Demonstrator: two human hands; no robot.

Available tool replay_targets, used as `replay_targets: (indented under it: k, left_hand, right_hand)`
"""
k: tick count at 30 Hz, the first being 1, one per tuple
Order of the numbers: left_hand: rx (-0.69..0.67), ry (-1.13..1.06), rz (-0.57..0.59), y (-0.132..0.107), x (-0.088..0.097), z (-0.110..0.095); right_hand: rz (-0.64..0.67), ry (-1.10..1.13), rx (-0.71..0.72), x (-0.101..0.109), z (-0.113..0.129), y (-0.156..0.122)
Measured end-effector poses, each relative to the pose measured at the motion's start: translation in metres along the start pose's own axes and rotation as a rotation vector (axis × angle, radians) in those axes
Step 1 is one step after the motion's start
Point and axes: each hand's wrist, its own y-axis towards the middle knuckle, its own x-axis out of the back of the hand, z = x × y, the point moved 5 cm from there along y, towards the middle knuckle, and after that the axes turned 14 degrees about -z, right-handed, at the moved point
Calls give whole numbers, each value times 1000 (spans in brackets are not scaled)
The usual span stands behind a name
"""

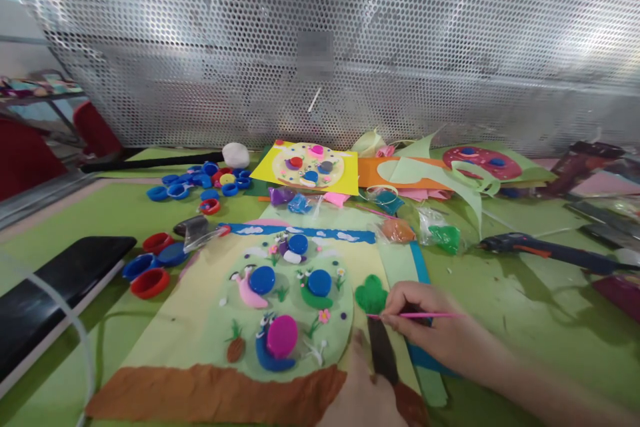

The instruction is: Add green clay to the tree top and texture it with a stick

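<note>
My right hand pinches a thin pink stick-like tool, its tip at the lower edge of a green clay treetop. A dark brown trunk runs down below the treetop. My left hand, slightly blurred, rests on the picture's lower right with its index finger stretched out beside the trunk. The picture has a pale green round panel with clay snails whose shells are bottle caps, such as a magenta cap and a blue cap. Brown clay ground spans the bottom.
Loose blue and red caps lie left, near a black flat device and a pale cable. Behind are clay bags and a yellow snail picture. A glue gun lies right. A perforated metal panel stands behind.
</note>
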Motion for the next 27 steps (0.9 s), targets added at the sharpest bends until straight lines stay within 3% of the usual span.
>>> replay_targets:
  k: [4,12,15,21,27]
  left_hand:
    - [-37,-27,24,-4,-1,-1]
    - [-151,-18,-61,-4,11,-2]
    - [-192,-25,-89,7,26,-2]
    - [-198,65,-181,36,75,-1]
    - [-229,121,-253,34,79,-1]
  right_hand:
    - [-31,18,-17,1,-1,1]
    - [-96,48,-29,2,-3,3]
    - [-99,81,-50,2,-4,4]
    - [-105,108,-74,3,-9,5]
    - [-123,141,-80,4,-9,9]
